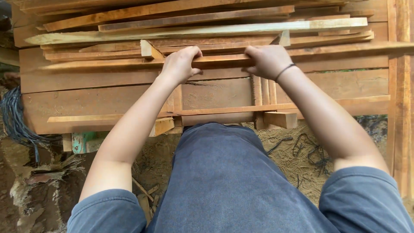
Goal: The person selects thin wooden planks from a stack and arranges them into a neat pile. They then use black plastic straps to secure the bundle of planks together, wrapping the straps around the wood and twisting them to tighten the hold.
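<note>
My left hand (180,64) and my right hand (268,60) both grip a long thin reddish wooden strip (222,59) that runs left to right across a pile of boards (108,92). The fingers of both hands curl over the strip's far edge, about a hand's width apart. A black band circles my right wrist. Short upright wooden pieces (260,91) stand just below my right hand. A thin horizontal slat (215,110) lies nearer to me, above my grey shirt.
More long planks and strips (198,28) are stacked behind the hands. A small wooden block (280,119) and another (161,126) sit at the pile's near edge. Sawdust-covered ground (293,144) lies below, with dark cords at the left (15,121). A vertical plank (400,95) stands at right.
</note>
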